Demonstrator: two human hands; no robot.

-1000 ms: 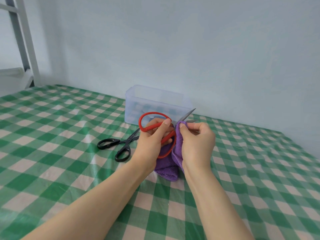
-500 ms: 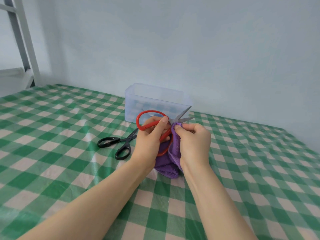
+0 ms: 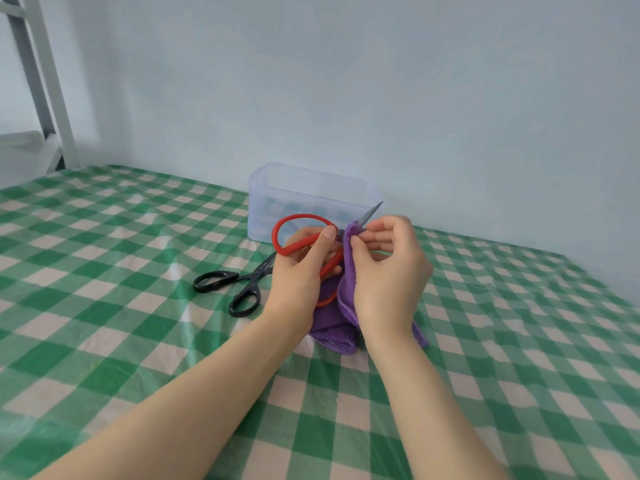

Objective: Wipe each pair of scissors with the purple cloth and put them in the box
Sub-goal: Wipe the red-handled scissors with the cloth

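My left hand (image 3: 300, 271) grips the red-handled scissors (image 3: 294, 233) by their handles, above the table. The blade tip points up and right, toward the box. With my right hand (image 3: 386, 271) I pinch the purple cloth (image 3: 334, 327) around the blades, so only the steel tip shows. The cloth's lower end hangs down to the tablecloth. A black pair of scissors (image 3: 239, 284) lies flat on the table just left of my left hand. The clear plastic box (image 3: 277, 199) stands open behind my hands, near the wall.
The table wears a green-and-white checked cloth (image 3: 104, 306). A pale wall runs close behind the box. A white metal frame (image 3: 45, 81) stands at the far left.
My right hand has slid the cloth up along the blades toward the tip, and less steel shows. Both hands and the red scissors sit slightly higher.
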